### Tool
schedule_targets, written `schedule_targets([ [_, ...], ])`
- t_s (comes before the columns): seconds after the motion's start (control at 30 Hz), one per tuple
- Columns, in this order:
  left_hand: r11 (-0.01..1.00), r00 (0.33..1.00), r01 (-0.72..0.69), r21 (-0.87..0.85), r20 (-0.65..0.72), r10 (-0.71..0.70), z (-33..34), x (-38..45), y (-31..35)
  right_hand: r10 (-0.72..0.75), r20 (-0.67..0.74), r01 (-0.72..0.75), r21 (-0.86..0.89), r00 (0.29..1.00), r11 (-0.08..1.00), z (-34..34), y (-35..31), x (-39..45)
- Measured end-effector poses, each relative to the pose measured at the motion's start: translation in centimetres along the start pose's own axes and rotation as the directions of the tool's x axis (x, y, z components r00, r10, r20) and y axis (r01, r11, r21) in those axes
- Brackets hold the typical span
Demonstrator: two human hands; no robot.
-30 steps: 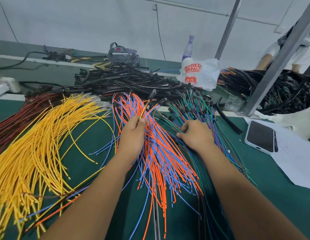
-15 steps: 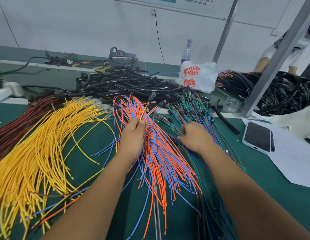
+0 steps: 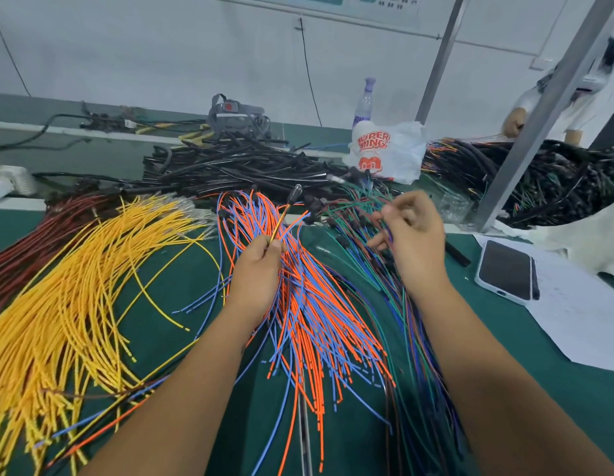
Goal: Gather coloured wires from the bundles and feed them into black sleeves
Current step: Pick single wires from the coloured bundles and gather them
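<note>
Over orange-blue bundle (image 3: pixel 319 314) | left hand (image 3: pixel 261 269) pinches yellow wire (image 3: pixel 280 223), black-tipped

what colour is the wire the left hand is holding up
Yellow with a dark stripe, best seen in the head view: the wire pinched by the left hand.

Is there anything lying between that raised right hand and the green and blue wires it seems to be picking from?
Nothing visible does. The right hand hovers directly above the green and blue wires, fingers loosely curled, with only open air and the wires' own black end plugs beneath it. The left hand is off to the side, pinching a yellow wire.
</note>
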State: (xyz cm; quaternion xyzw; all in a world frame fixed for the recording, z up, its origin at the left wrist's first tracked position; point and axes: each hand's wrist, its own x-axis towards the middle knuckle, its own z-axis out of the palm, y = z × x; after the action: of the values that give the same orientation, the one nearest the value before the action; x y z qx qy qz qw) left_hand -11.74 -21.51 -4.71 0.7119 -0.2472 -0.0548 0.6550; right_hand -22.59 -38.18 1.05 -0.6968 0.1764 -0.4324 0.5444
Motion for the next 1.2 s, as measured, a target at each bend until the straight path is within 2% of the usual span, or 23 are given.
schedule_targets([
  [0.07, 1.000, 1.000, 0.007, -0.017, -0.001, -0.007, 0.0, 0.2, -0.2, 0.037, -0.063, -0.035, 0.028, 0.997, 0.999, -0.2, 0.1, 0.0],
  [0.13, 0.999, 1.000, 0.017, -0.032, -0.007, -0.017, 0.0, 0.3, -0.2, 0.238, -0.040, -0.240, -0.042, 0.970, 0.970, -0.5, 0.4, 0.2],
  [0.2, 0.999, 1.000, 0.020, -0.034, -0.008, -0.020, 0.0, 0.3, -0.3, 0.486, 0.015, -0.483, -0.091, 0.874, 0.871, -0.9, 0.7, 0.5],
  [0.23, 0.999, 1.000, 0.020, -0.029, -0.007, -0.020, -0.1, 0.3, -0.3, 0.581, 0.048, -0.578, -0.059, 0.812, 0.814, -1.1, 0.7, 0.7],
  [0.27, 1.000, 1.000, 0.019, -0.023, -0.005, -0.019, -0.1, 0.3, -0.3, 0.642, 0.085, -0.644, 0.002, 0.762, 0.765, -1.3, 0.4, 0.9],
  [0.3, 1.000, 1.000, 0.019, -0.020, -0.001, -0.019, -0.2, 0.3, -0.3, 0.660, 0.111, -0.668, 0.058, 0.743, 0.742, -1.4, 0.1, 0.9],
  [0.33, 1.000, 1.000, 0.021, -0.021, 0.003, -0.021, -0.2, 0.3, -0.3, 0.634, 0.107, -0.643, 0.090, 0.766, 0.761, -1.5, -0.3, 1.0],
  [0.37, 0.999, 1.000, 0.023, -0.023, 0.007, -0.023, -0.2, 0.3, -0.3, 0.547, 0.059, -0.550, 0.098, 0.835, 0.829, -1.6, -0.7, 1.1],
  [0.43, 0.999, 1.000, 0.030, -0.031, 0.010, -0.029, -0.2, 0.3, -0.4, 0.259, -0.099, -0.250, 0.100, 0.961, 0.963, -1.7, -2.0, 1.1],
  [0.5, 0.999, 0.999, 0.032, -0.027, 0.014, -0.032, -0.2, 0.4, -0.4, 0.075, -0.188, -0.058, 0.098, 0.979, 0.994, -2.0, -3.2, 1.5],
  [0.57, 0.999, 1.000, 0.023, -0.024, 0.020, -0.023, -0.2, 0.4, -0.5, 0.105, -0.176, -0.096, 0.059, 0.979, 0.994, -2.4, -3.4, 2.0],
  [0.63, 0.999, 1.000, 0.013, -0.033, 0.026, -0.012, -0.3, 0.3, -0.6, 0.304, -0.091, -0.307, -0.020, 0.948, 0.951, -3.0, -3.0, 2.2],
  [0.73, 0.999, 1.000, 0.003, -0.040, 0.032, -0.001, -0.4, 0.3, -0.6, 0.601, 0.089, -0.565, -0.254, 0.794, 0.785, -3.6, -1.6, 1.8],
  [0.77, 0.999, 1.000, 0.002, -0.040, 0.031, 0.000, -0.4, 0.2, -0.6, 0.653, 0.115, -0.600, -0.303, 0.748, 0.740, -3.7, -1.0, 1.8],
  [0.83, 0.999, 1.000, 0.007, -0.047, 0.025, -0.006, -0.4, 0.2, -0.6, 0.686, 0.123, -0.613, -0.357, 0.717, 0.705, -3.9, 0.1, 1.8],
  [0.9, 0.999, 1.000, 0.015, -0.050, 0.023, -0.014, -0.4, 0.1, -0.6, 0.659, 0.105, -0.580, -0.387, 0.745, 0.717, -3.7, 0.2, 1.9],
  [0.97, 0.999, 1.000, 0.016, -0.049, 0.025, -0.015, -0.3, 0.2, -0.6, 0.578, 0.082, -0.500, -0.411, 0.812, 0.762, -3.6, -0.4, 2.2],
  [1.03, 0.998, 1.000, 0.021, -0.056, 0.023, -0.020, -0.3, 0.3, -0.8, 0.419, 0.048, -0.340, -0.504, 0.907, 0.794, -3.4, -1.5, 2.9],
  [1.07, 0.998, 1.000, 0.024, -0.058, 0.019, -0.023, -0.2, 0.3, -0.8, 0.322, 0.040, -0.238, -0.588, 0.946, 0.773, -3.4, -2.2, 3.3],
  [1.13, 0.998, 0.999, 0.030, -0.054, 0.017, -0.029, -0.1, 0.4, -0.8, 0.172, 0.064, -0.075, -0.716, 0.983, 0.694, -3.4, -3.8, 4.1],
  [1.2, 0.998, 0.999, 0.034, -0.053, 0.014, -0.033, -0.1, 0.4, -0.7, 0.058, 0.102, 0.029, -0.696, 0.993, 0.718, -3.5, -5.4, 4.8],
])
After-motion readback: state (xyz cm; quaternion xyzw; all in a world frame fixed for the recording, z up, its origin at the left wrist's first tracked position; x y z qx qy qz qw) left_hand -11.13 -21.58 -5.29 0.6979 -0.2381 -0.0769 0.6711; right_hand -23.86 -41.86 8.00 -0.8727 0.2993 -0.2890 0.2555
